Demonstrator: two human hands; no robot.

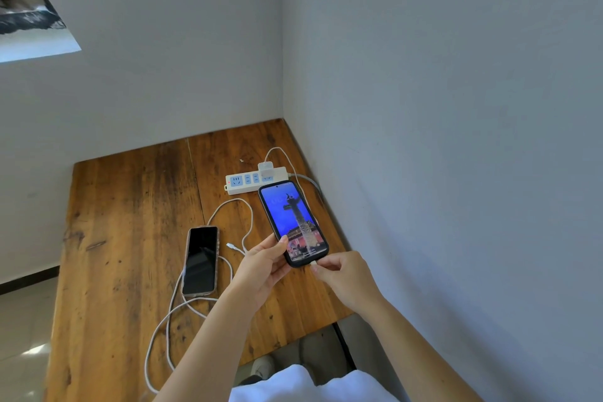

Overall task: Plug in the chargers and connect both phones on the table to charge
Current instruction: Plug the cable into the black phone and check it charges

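My left hand (pixel 266 263) holds a black-cased phone (pixel 292 222) by its lower left edge, lifted above the wooden table (pixel 124 238); its screen is lit with a blue wallpaper. My right hand (pixel 339 272) pinches a white cable plug (pixel 313 263) at the phone's bottom port. That cable runs to a white charger (pixel 266 170) plugged into the white power strip (pixel 253 179). A second phone (pixel 200 260) with a dark screen lies flat on the table to the left. A loose white cable (pixel 169 330) loops beside it, its free plug (pixel 230 245) lying between the phones.
The table stands in a corner, with white walls behind and to the right. The power strip's own cord (pixel 313 184) bends along the right wall. A picture (pixel 29 10) hangs on the wall at upper left. My shoe (pixel 262 365) shows below the table's front edge.
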